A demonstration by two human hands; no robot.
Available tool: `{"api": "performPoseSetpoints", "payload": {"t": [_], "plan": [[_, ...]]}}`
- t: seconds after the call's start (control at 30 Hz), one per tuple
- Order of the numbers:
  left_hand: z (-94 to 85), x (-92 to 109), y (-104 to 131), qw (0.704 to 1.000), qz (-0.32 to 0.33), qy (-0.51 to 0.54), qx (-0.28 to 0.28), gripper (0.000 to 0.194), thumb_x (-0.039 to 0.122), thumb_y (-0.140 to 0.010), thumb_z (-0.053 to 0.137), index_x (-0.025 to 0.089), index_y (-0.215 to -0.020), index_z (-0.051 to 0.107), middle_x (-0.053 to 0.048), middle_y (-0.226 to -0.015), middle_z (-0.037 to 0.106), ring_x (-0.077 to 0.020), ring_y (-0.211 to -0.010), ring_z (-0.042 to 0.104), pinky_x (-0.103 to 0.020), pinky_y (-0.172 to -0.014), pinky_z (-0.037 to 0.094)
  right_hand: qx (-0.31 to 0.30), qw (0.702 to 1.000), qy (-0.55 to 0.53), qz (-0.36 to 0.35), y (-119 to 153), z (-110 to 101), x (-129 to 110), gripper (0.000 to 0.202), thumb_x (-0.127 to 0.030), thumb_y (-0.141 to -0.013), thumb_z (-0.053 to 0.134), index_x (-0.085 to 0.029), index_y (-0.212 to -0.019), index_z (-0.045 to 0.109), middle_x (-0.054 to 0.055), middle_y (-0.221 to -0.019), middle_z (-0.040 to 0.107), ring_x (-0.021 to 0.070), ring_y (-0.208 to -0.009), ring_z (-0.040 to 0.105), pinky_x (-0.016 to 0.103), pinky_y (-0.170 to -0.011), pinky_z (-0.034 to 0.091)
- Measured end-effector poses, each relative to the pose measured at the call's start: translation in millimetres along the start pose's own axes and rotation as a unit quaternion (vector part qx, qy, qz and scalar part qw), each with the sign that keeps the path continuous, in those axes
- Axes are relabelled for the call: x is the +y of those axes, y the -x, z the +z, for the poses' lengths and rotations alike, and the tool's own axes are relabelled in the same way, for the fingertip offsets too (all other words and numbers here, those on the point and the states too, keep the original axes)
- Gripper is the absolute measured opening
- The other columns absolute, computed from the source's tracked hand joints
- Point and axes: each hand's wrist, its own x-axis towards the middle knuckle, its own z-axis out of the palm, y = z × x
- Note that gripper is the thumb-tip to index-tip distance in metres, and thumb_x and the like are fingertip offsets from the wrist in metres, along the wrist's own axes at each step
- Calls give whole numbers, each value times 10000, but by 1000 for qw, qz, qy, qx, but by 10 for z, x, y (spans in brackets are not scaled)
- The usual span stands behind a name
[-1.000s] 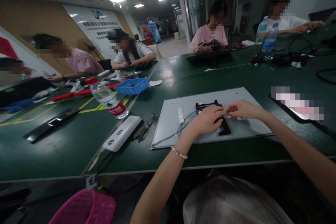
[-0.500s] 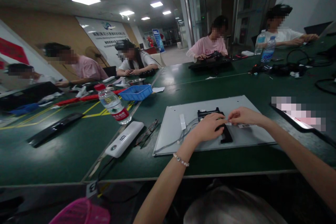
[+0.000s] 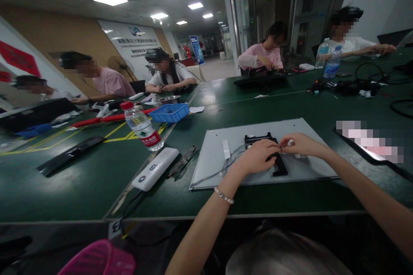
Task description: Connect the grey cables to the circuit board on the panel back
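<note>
A flat pale-grey panel (image 3: 213, 159) lies on the green table in front of me, with a black plastic bracket (image 3: 281, 166) at its middle. My left hand (image 3: 262, 154) rests over the bracket, fingers stretched out and slightly apart, hiding much of it. Just right of it, the fingertips of my right hand (image 3: 298, 144) are pinched together near the bracket's right side. A small pale bit shows at those fingers, too small to name. Thin grey cables (image 3: 230, 163) run from under my left hand across the panel, past a white strip (image 3: 226, 149).
Left of the panel lie glasses (image 3: 182, 162), a white power bank (image 3: 155, 169), a water bottle (image 3: 142, 126) and a long black part (image 3: 71, 154). A blue tray (image 3: 169, 113) stands farther back. A phone-like device (image 3: 371, 144) lies at right. Several people sit around the table.
The view has shifted slightly. My left hand stays on the bracket; my right fingers have turned a little, with a pale bit now showing. Across the table, a person in pink has raised an arm.
</note>
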Motion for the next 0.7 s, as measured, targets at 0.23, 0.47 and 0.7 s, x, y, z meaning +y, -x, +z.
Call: {"api": "performPoseSetpoints", "payload": {"t": [0.23, 0.47, 0.7], "plan": [[-276, -159, 95, 993, -95, -21, 63, 360, 247, -912, 464, 179, -1263, 504, -92, -1223, 569, -208, -1146, 520, -349, -1001, 410, 64, 998, 1, 12, 7, -44, -32, 280, -378, -815, 506, -181, -892, 691, 58, -889, 705, 201, -776, 625, 296, -704, 448], [-573, -637, 543, 944, -306, -114, 40, 346, 267, -878, 509, 174, -1208, 554, -100, -1163, 563, -186, -836, 627, -325, -835, 492, 54, 999, 0, 3, 43, -27, -97, 311, -398, -814, 498, -172, -890, 697, 53, -801, 697, 196, -705, 612, 298, -647, 435], [-366, -991, 914, 919, -384, -62, 65, 345, 219, -809, 576, 148, -1145, 607, -96, -1087, 580, -193, -920, 607, -308, -900, 467, 38, 999, -3, 12, 61, -26, -132, 308, -389, -823, 492, -169, -891, 695, 54, -780, 693, 185, -681, 615, 292, -634, 438]]}}
